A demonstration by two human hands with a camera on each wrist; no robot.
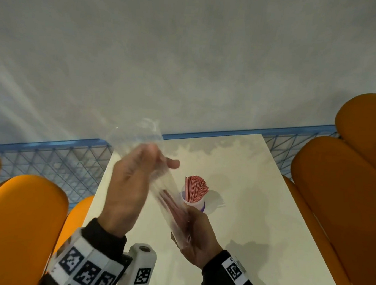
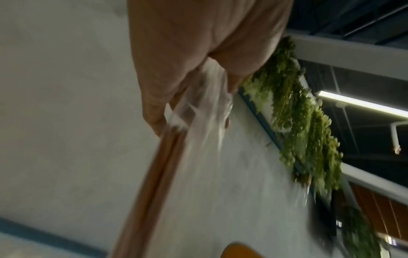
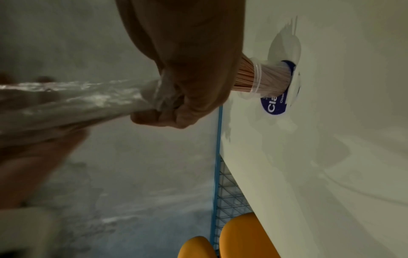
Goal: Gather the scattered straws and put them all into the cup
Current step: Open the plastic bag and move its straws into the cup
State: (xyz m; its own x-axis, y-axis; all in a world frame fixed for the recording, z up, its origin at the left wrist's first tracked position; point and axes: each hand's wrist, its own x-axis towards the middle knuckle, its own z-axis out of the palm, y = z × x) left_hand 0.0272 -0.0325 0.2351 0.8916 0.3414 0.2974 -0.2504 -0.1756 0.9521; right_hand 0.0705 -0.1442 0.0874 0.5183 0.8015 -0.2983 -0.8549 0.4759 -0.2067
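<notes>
A clear plastic cup [image 1: 196, 205] with a blue label stands on the white table [image 1: 255, 215], packed with upright pink straws [image 1: 195, 188]. Above the table, in front of the cup, both hands hold a clear plastic bag [image 1: 168, 185] with a few pink straws [image 1: 173, 206] still inside. My left hand [image 1: 134, 183] pinches the bag's upper end between thumb and fingers. My right hand [image 1: 194, 235] grips the bag's lower end, bunched in its curled fingers [image 3: 167, 118]. In the left wrist view the bag [image 2: 205, 113] and the straws [image 2: 159, 174] are blurred.
Orange seat cushions stand left [image 1: 14, 218] and right [image 1: 346, 199] of the table. A blue wire-mesh rail [image 1: 57, 165] runs along the far table edge, with a grey floor [image 1: 189, 52] beyond. Green hanging plants [image 2: 298, 122] show in the left wrist view.
</notes>
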